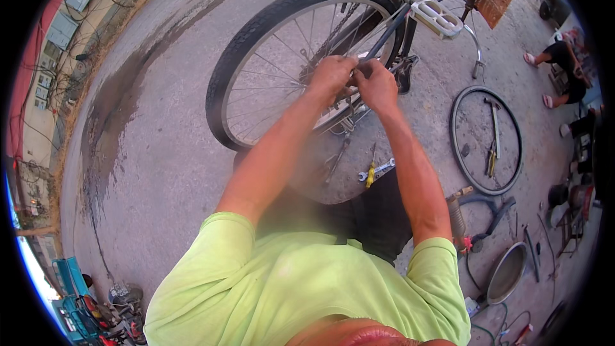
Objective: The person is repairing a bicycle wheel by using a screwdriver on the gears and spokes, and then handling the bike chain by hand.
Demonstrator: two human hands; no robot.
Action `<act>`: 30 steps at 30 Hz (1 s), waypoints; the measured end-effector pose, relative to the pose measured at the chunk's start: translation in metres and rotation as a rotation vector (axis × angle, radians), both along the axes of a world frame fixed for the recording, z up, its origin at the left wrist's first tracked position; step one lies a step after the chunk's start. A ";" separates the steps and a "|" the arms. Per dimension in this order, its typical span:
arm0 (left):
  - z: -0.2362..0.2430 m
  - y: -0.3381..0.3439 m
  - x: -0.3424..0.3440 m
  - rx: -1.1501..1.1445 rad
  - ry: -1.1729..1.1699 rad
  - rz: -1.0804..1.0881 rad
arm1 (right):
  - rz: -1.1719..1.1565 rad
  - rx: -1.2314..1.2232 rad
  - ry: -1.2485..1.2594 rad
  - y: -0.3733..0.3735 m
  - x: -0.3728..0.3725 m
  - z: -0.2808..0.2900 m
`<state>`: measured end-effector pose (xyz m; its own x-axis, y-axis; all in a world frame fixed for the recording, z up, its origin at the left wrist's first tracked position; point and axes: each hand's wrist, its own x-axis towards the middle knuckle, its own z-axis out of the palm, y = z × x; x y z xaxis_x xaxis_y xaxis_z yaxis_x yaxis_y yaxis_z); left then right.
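Both my hands meet beside the spoked wheel of a bicycle, which has a black knobbly tyre. My left hand is closed near the wheel's hub, fingers bent around a small part that I cannot make out. Touching or nearly touching it, my right hand pinches at the same spot, next to a dark blue frame tube. The fingers hide what lies between them. A chain runs behind the hands toward the crank. Beyond my right hand sits a white pedal.
Below the wheel lie a yellow-handled screwdriver and a spanner. A loose tyre on the right surrounds a hammer and pliers. A metal basin and a pump are nearer me. Another person sits far right.
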<state>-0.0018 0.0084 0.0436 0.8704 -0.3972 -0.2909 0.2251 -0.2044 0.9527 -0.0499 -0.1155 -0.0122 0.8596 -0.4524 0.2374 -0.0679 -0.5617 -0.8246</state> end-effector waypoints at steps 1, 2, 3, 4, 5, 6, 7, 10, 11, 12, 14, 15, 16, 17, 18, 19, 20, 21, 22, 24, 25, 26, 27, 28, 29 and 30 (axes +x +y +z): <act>-0.003 -0.001 0.001 -0.011 -0.010 -0.001 | -0.011 0.097 0.006 -0.001 0.001 -0.001; -0.006 -0.002 0.003 -0.020 -0.021 -0.001 | -0.019 0.195 0.012 -0.001 0.004 -0.007; -0.007 -0.001 0.005 -0.025 -0.015 0.002 | -0.026 0.294 0.018 0.000 0.006 -0.014; -0.005 -0.006 0.004 -0.033 -0.007 -0.007 | -0.026 0.430 0.014 -0.006 0.012 -0.026; -0.003 -0.009 0.003 -0.039 0.000 -0.014 | -0.022 0.567 0.007 -0.009 0.020 -0.035; -0.004 -0.014 0.004 -0.041 -0.008 -0.011 | -0.018 0.704 -0.001 -0.015 0.025 -0.045; -0.010 -0.010 0.007 -0.032 -0.012 0.014 | -0.047 0.518 -0.047 -0.005 0.022 -0.040; -0.008 -0.004 0.005 0.008 -0.044 0.041 | -0.104 0.113 -0.147 0.013 0.003 -0.008; -0.006 -0.004 0.002 0.023 -0.059 0.040 | -0.100 0.088 -0.151 0.013 0.001 -0.005; -0.007 -0.003 0.001 0.018 -0.057 0.046 | -0.095 0.063 -0.154 0.013 0.000 -0.004; -0.008 -0.006 0.002 -0.003 -0.062 0.048 | -0.123 0.190 -0.134 0.011 0.002 -0.008; -0.009 -0.008 0.004 -0.013 -0.062 0.031 | -0.136 0.254 -0.125 0.009 0.002 -0.010; -0.010 -0.007 0.004 -0.019 -0.060 0.020 | -0.145 0.208 -0.126 0.010 0.001 -0.009; -0.012 -0.006 0.005 -0.024 -0.057 0.008 | -0.153 0.161 -0.128 0.011 -0.001 -0.007; -0.013 -0.006 0.004 -0.018 -0.065 0.006 | -0.162 0.115 -0.129 0.011 -0.003 -0.006; -0.011 -0.004 0.001 -0.013 -0.072 0.004 | -0.169 0.251 -0.138 0.009 -0.003 -0.007; -0.009 -0.003 0.000 -0.007 -0.080 0.003 | -0.176 0.387 -0.146 0.004 -0.004 -0.008; -0.008 -0.001 0.000 0.011 -0.086 0.011 | -0.181 0.525 -0.152 0.000 -0.005 -0.011; -0.009 -0.001 0.000 0.024 -0.089 0.015 | -0.123 0.792 -0.150 -0.007 -0.004 -0.018; -0.013 -0.002 0.001 0.012 -0.110 0.056 | 0.000 1.328 -0.148 -0.019 0.005 -0.038; -0.021 -0.003 0.003 -0.013 -0.129 0.094 | 0.051 1.423 -0.153 -0.016 0.012 -0.043; -0.022 -0.006 0.003 -0.039 -0.151 0.122 | 0.033 1.487 -0.219 -0.018 0.023 -0.052; -0.021 -0.009 0.004 -0.019 -0.139 0.114 | 0.017 1.550 -0.284 -0.020 0.035 -0.061; -0.021 -0.013 0.006 0.004 -0.125 0.102 | -0.004 1.615 -0.353 -0.024 0.047 -0.073; -0.020 -0.016 0.005 0.024 -0.111 0.090 | -0.009 1.662 -0.374 -0.031 0.058 -0.084; -0.018 -0.021 0.005 0.031 -0.106 0.079 | -0.015 1.706 -0.399 -0.043 0.069 -0.093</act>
<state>0.0027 -0.0127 0.0255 0.9252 -0.3187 -0.2062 0.1396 -0.2193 0.9656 0.0191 -0.1584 -0.1054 0.8662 -0.4048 -0.2928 0.2710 0.8730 -0.4054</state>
